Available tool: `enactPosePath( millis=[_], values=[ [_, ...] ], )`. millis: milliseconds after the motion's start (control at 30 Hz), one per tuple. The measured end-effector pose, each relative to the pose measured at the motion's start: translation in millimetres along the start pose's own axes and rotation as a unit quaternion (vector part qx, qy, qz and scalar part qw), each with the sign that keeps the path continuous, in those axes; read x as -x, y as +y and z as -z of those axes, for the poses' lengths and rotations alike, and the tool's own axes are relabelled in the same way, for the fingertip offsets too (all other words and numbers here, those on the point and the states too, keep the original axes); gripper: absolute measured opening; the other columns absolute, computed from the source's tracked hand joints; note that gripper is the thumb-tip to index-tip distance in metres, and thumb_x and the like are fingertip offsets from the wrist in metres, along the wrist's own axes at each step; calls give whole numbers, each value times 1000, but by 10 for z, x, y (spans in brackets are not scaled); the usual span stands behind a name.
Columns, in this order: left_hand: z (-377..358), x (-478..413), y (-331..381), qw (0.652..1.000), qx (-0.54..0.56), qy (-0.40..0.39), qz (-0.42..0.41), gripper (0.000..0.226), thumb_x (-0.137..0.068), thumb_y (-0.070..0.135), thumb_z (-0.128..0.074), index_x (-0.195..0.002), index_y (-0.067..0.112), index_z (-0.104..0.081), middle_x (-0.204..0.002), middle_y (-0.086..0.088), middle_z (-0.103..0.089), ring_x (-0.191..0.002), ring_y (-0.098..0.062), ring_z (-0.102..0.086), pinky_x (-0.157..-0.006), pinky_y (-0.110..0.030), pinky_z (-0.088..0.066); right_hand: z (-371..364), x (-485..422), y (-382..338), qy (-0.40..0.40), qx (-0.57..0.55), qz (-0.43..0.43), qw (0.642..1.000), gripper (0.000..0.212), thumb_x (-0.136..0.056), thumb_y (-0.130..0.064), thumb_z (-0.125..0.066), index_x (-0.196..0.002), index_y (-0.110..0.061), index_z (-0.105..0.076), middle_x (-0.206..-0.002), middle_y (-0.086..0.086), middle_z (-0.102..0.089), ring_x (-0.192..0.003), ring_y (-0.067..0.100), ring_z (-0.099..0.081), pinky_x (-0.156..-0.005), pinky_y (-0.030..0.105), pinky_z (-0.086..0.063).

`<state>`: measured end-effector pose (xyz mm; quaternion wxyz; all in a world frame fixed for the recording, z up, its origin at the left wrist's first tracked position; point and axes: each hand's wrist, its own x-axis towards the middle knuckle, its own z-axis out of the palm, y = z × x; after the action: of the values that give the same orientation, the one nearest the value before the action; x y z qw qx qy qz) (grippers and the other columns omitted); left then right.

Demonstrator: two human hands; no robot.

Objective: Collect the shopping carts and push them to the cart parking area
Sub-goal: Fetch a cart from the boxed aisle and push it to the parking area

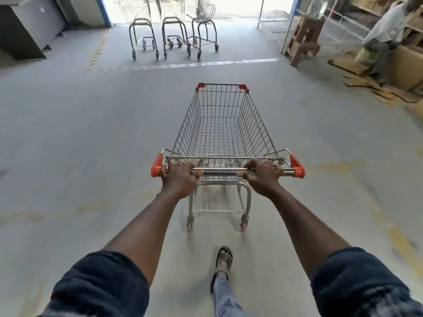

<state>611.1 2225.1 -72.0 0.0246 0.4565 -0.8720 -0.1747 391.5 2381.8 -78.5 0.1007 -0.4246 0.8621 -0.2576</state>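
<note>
An empty wire shopping cart (223, 124) with orange corner caps stands in front of me on the grey floor. My left hand (179, 179) grips the left part of its metal handle bar (225, 171). On the right part of the same bar my right hand (263, 177) is closed. Three more carts (172, 36) stand side by side far ahead, inside a floor area outlined with striped tape (183, 65), by the bright doorway. Their baskets are washed out by the light.
Wooden pallets (304, 40) and flattened cardboard (375, 88) crowd the right side, where a person (386, 30) stands blurred. A dark ramp or wall (20, 35) sits at the far left. Open grey floor lies between my cart and the parked ones. My sandalled foot (224, 259) is below the cart.
</note>
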Motion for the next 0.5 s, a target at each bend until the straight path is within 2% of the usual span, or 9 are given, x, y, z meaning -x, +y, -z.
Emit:
enactPosePath(
  millis=[233,400,500],
  values=[
    [142,-1933,383,999,8,-42,-2,54,-97,65,-38,-134,30,-55,-137,-7,-54,-135,-32,-40,-115,-55,-19,108,-1988,265,-27,-4,-7,1000,24,-85,-53,-67,-96,-33,-64,-95,-12,-61,-105,15,-44,-89,34,-17],
    [179,-3087,581,999,13,-34,2,54,-97,63,-38,-133,27,-57,-133,-7,-55,-131,-31,-42,-115,-54,-19,203,-3209,322,-33,2,-3,999,18,-85,-49,-70,-94,-36,-62,-81,-25,-45,-100,9,-37,-88,30,-14],
    [226,-3786,696,999,28,-19,0,45,-99,59,-40,-124,27,-59,-129,-5,-55,-129,-31,-41,-115,-53,-17,171,-3965,428,-33,-4,9,999,19,-84,-53,-70,-91,-39,-59,-87,-19,-54,-101,10,-41,-87,31,-16]
  ],
)
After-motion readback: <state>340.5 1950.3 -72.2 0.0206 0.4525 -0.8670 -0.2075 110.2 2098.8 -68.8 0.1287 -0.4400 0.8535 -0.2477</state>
